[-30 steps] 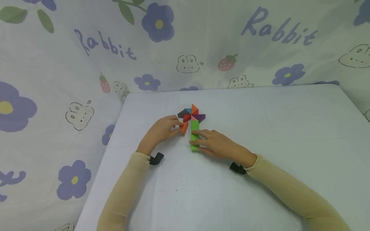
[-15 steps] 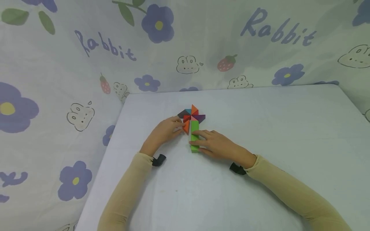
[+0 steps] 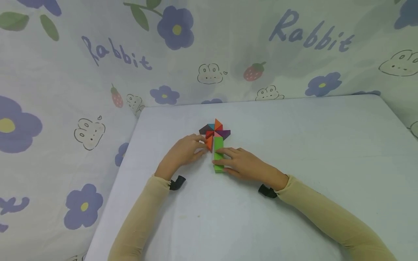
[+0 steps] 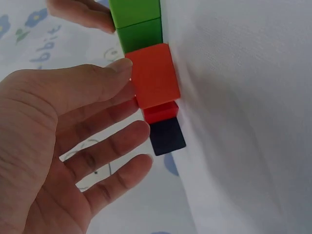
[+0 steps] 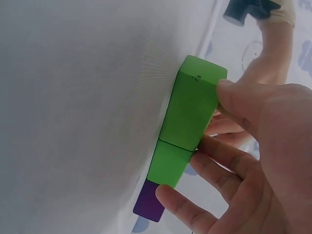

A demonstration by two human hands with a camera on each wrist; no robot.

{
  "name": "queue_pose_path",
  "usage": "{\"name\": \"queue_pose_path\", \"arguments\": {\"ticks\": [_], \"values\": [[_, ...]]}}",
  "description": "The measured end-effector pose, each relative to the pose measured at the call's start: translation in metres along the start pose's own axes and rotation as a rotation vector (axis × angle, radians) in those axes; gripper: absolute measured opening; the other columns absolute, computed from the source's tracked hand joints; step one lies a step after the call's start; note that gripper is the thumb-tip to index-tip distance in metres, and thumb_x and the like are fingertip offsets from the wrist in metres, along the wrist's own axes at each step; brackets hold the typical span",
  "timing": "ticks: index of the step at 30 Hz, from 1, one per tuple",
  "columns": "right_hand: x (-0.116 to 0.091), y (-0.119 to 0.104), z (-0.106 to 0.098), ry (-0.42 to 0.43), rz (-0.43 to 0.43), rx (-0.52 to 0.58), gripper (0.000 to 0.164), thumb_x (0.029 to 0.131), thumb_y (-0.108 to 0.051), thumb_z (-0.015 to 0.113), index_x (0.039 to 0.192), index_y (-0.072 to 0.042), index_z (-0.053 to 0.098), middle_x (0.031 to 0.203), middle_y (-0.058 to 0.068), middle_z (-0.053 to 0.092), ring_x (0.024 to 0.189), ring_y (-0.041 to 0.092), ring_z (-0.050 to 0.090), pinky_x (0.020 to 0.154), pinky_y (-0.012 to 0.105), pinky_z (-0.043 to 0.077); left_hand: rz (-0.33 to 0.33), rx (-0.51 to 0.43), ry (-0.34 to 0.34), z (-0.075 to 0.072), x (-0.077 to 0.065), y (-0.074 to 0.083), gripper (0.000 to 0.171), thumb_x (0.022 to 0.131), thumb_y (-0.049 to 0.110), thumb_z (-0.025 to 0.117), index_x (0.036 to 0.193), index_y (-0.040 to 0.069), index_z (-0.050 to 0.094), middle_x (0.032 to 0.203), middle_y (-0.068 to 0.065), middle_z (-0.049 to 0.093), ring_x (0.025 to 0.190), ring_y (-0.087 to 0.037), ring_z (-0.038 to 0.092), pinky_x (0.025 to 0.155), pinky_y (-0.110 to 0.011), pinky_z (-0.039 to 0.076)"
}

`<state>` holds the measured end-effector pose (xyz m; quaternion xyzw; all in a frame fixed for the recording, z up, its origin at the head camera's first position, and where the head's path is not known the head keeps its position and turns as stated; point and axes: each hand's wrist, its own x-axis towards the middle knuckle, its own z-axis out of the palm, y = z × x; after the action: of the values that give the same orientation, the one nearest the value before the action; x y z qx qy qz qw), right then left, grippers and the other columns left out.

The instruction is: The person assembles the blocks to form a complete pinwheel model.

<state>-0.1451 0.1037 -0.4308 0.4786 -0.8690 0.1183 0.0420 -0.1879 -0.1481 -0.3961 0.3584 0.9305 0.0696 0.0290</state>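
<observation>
In the head view my left hand pinches an orange triangular block by its left edge. The left wrist view shows the thumb on that orange block, with the other fingers spread. My right hand holds a row of green blocks, with fingers across the top and the thumb at the near right side. The row ends against a pinwheel-like cluster of red, blue, dark, pink and purple blocks. The orange block lies beside the row, separated by a narrow gap at its near end.
A white table lies under the blocks. Behind it and to its left hangs a patterned cloth with flowers and rabbits. Dark devices are strapped at both wrists.
My left hand has moved the orange block right, up to the red block and close to the green row. My right hand stays on the green blocks.
</observation>
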Motion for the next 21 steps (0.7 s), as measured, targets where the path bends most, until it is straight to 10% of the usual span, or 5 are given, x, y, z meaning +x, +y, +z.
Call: {"name": "queue_pose_path", "arguments": {"ticks": [21], "values": [[0.001, -0.001, 0.001, -0.006, 0.006, -0.016, 0.041, 0.096, -0.029, 0.064, 0.137, -0.028, 0.058, 0.146, 0.007, 0.048, 0.129, 0.027, 0.053, 0.092, 0.046, 0.055, -0.034, 0.039, 0.002, 0.011, 0.005, 0.001, 0.038, 0.09, 0.025, 0.072, 0.126, 0.012, 0.067, 0.134, -0.005, 0.058, 0.121, -0.026, 0.059, 0.104, -0.04, 0.049]]}}
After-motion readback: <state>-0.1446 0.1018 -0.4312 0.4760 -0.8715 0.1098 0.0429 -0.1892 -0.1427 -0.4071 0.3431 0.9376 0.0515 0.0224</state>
